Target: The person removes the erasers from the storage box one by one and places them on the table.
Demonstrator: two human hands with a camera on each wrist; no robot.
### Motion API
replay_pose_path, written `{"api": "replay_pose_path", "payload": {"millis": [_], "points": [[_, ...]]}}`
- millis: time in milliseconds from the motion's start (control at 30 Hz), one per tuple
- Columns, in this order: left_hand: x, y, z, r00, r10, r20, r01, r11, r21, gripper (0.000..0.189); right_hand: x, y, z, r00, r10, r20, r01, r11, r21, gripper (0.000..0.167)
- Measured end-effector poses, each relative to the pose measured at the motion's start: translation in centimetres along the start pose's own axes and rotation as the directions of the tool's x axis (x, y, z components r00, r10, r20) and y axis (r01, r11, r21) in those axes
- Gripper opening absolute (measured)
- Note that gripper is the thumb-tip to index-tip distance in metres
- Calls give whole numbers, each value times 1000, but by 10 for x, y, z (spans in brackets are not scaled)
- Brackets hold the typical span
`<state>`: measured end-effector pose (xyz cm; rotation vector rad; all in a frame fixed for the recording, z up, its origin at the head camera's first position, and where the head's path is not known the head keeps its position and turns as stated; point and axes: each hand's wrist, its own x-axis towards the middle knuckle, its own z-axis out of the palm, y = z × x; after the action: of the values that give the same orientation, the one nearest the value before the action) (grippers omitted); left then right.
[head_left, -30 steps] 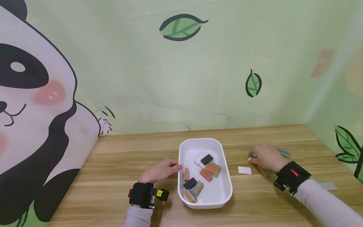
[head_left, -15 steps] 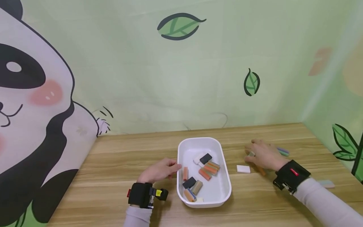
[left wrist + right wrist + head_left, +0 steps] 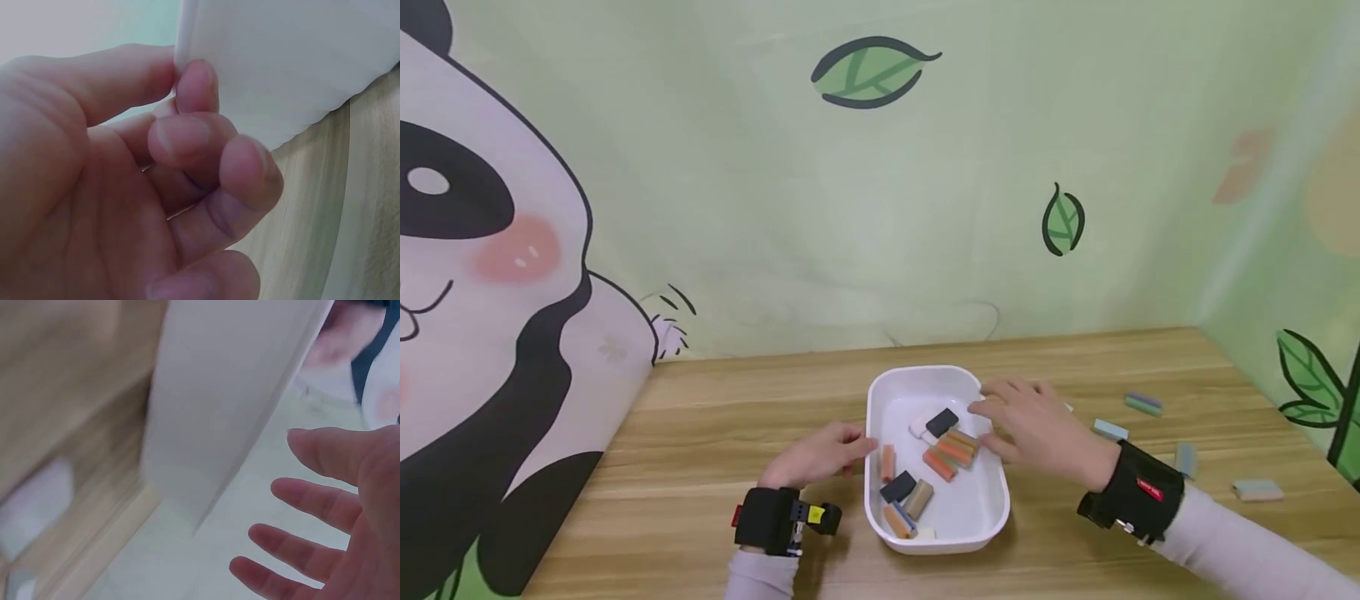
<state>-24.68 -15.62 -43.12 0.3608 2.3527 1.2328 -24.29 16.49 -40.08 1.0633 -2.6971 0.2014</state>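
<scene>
While pinching the left rim of the white tray (image 3: 958,518) between the thumb and forefinger of the left hand (image 3: 815,455), with the remaining fingers loosely bent outside the wall, holds the right hand (image 3: 1041,429) palm down over the opposite rim, fingers straight and spread apart. Seems to clear the tray wall, though blur in the right wrist view leaves that unsure. Shows, just past the right fingertips, a flat black block (image 3: 942,421) beside white ones and, near it, a ridged orange block (image 3: 938,465); shows, just beyond the left thumb, a narrow orange block (image 3: 887,462) inside the tray, close to a second black block (image 3: 898,487). Bears, past the right knuckles, a pale blue block (image 3: 1110,429) and a purple-and-green block (image 3: 1143,404) on the wooden table (image 3: 715,492).
</scene>
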Motion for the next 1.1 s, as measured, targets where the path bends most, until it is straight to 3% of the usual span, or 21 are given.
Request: {"api": "replay_pose_path", "payload": {"millis": [133, 267, 433, 567, 700, 1100], "points": [[-1, 0, -1, 1000, -5, 1, 5, 1000, -7, 29, 5, -23, 4, 993, -117, 24, 117, 993, -1, 30], [1, -1, -2, 1000, 3, 1, -3, 1000, -4, 29, 8, -36, 8, 985, -159, 63, 158, 987, 27, 30], [1, -2, -1, 1000, 16, 5, -16, 1000, -13, 28, 12, -42, 15, 987, -130, 96, 126, 991, 47, 33], [1, -2, -1, 1000, 15, 1, -15, 1000, -14, 27, 19, -44, 19, 991, -71, 110, 64, 996, 70, 21], [1, -2, -2, 1000, 13, 1, -13, 1000, -19, 28, 26, -44, 24, 989, -35, 142, 21, 995, 97, 20], [-2, -2, -1, 999, 32, 5, -32, 999, -33, 29, 28, -42, 51, 991, -28, 132, 22, 999, 45, 31]]}}
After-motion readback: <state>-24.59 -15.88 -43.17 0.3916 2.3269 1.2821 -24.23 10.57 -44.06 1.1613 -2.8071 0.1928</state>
